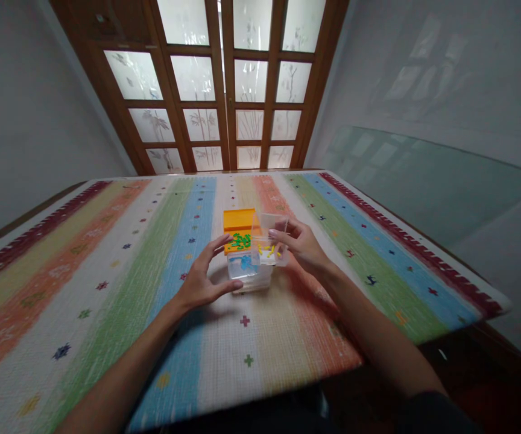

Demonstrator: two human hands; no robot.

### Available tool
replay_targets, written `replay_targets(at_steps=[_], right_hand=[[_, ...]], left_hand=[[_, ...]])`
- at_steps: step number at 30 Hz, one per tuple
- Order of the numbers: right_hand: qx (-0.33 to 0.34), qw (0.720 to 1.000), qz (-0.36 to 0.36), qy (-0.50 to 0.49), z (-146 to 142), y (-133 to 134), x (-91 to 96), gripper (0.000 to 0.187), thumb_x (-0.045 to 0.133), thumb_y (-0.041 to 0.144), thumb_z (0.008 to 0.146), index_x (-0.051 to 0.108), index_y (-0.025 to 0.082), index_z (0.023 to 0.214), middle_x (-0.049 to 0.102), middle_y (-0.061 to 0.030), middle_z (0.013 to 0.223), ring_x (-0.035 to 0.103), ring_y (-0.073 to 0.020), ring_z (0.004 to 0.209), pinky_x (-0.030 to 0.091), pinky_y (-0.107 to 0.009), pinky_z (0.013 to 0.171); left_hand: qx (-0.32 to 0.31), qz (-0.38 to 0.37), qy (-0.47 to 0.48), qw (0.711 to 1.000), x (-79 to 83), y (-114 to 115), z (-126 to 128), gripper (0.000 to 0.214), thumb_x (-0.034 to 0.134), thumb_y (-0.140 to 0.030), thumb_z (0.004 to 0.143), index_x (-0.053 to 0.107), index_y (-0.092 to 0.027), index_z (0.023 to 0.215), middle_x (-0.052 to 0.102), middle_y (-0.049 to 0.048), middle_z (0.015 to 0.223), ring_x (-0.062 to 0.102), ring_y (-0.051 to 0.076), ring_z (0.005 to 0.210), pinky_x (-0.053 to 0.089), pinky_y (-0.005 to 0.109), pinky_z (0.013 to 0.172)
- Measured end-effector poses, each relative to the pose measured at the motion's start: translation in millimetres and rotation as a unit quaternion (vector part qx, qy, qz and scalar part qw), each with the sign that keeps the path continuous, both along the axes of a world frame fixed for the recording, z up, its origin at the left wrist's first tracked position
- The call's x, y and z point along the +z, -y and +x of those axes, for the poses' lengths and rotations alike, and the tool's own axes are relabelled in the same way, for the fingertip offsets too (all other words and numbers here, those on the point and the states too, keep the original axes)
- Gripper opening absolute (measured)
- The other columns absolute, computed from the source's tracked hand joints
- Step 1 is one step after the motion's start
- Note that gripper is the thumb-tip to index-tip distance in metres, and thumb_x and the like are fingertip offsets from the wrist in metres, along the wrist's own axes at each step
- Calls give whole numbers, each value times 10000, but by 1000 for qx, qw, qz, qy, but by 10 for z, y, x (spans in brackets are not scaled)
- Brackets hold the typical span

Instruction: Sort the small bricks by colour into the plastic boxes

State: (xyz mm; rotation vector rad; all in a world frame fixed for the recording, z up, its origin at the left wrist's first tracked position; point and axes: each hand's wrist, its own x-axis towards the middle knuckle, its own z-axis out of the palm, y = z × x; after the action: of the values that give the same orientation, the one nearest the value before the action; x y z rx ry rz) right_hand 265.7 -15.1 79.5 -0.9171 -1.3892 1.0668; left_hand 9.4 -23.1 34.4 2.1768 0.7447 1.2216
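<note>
- Two hands work at a clear compartment box (249,268) on the striped worktop (107,289).
- Left hand (204,280): grip apart, steadying it.
- Right hand (301,244): grip pinched on a clear lid (272,232).

The table (107,289) wears a cloth of long stripes running near to far: dark red at the left and right edges, then yellow, orange, white, green, blue, cream, and again orange, green and blue toward the right. Small crosses and stars in red, purple, green and blue dot the stripes. The box (248,265) is clear with an orange tray (239,220) at its far side. Green bits (241,242) lie at its left, yellow bits (267,250) at its right, blue bits (245,263) nearer. The door (237,84) is brown wood with frosted white panes bearing plant patterns. The walls (25,120) are grey.
</note>
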Motion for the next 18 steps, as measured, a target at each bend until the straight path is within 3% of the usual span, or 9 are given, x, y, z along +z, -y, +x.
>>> replay_targets(at_steps=[3, 6, 11, 14, 16, 18], right_hand=[[37, 999, 6, 1, -140, 74, 8, 352, 814, 493, 738, 620, 206, 800, 636, 20, 741, 607, -119, 617, 532, -239, 531], [65, 998, 27, 7, -244, 126, 4, 325, 793, 491, 772, 627, 217, 823, 651, 12, 813, 631, -130, 682, 568, -273, 628], [110, 992, 62, 30, -230, 145, -14, 365, 704, 576, 846, 666, 232, 960, 688, -28, 979, 672, -176, 861, 581, -327, 771], [151, 980, 121, 44, -187, 173, -25, 486, 760, 581, 797, 655, 269, 1155, 661, -53, 1148, 658, -203, 972, 578, -332, 776], [137, 974, 167, 68, -187, 212, -29, 584, 831, 519, 746, 622, 303, 1246, 627, -62, 1228, 638, -210, 1023, 576, -314, 745], [105, 968, 205, 97, -212, 254, -29, 541, 840, 461, 757, 631, 309, 1233, 627, -64, 1223, 622, -216, 1062, 575, -306, 730]], left_hand=[[1, 27, 27, 999, 85, 36, 61, 1065, 867, -506, 709, 274, -304, 1571, 475, 169, 1508, 486, 350, 1372, 420, 570, 1132], [-8, 32, 40, 999, 128, 85, 107, 1076, 884, -481, 695, 280, -324, 1571, 488, 153, 1504, 510, 340, 1351, 445, 537, 1117], [19, 8, 61, 998, 129, 132, 112, 815, 829, -413, 783, 437, -282, 1485, 592, 137, 1390, 599, 298, 1222, 513, 468, 1023], [40, 12, 100, 994, 152, 134, 116, 617, 808, -410, 803, 552, -260, 1344, 649, 109, 1273, 625, 265, 1133, 541, 415, 941], [47, 4, 124, 991, 177, 137, 126, 508, 800, -408, 814, 596, -245, 1250, 676, 93, 1186, 642, 240, 1064, 550, 384, 891], [42, -7, 140, 989, 200, 145, 137, 432, 792, -396, 825, 614, -233, 1183, 688, 87, 1150, 652, 227, 1037, 551, 369, 870]])
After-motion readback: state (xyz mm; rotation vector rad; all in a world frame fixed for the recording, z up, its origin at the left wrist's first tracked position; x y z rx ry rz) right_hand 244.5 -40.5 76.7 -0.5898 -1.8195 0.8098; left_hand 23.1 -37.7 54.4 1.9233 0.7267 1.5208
